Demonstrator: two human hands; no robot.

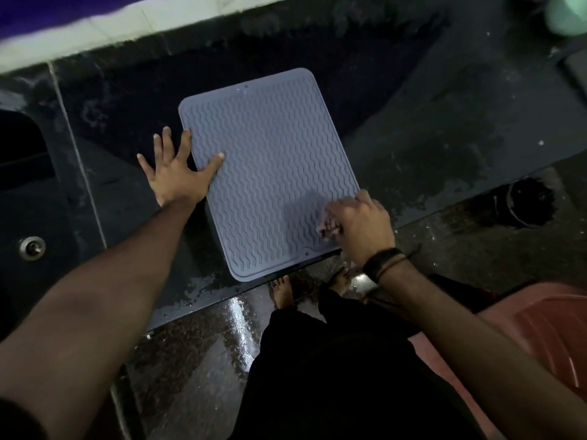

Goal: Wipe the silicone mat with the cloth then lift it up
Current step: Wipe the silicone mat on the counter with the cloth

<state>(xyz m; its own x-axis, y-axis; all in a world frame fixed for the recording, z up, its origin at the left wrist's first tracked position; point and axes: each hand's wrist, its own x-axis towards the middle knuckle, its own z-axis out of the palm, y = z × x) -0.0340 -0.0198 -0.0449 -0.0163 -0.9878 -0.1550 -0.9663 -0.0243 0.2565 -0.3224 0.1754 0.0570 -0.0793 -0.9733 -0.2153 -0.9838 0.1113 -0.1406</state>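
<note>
A grey silicone mat [270,166] with a wavy ribbed pattern lies flat on the dark wet counter [444,128], its near edge at the counter's front edge. My left hand [178,173] is spread flat at the mat's left edge, with thumb and forefinger resting on the mat. My right hand [359,223] sits on the mat's near right corner, fingers curled tight. Only a small pale bit of cloth [324,215] shows under those fingers; the rest is hidden by the hand.
A dark sink with a metal drain [31,247] lies to the left. A red plastic tub [546,328] stands on the floor at the lower right. A pale green object [568,14] sits at the far right. The floor below is wet, with my bare feet [282,290] near the counter.
</note>
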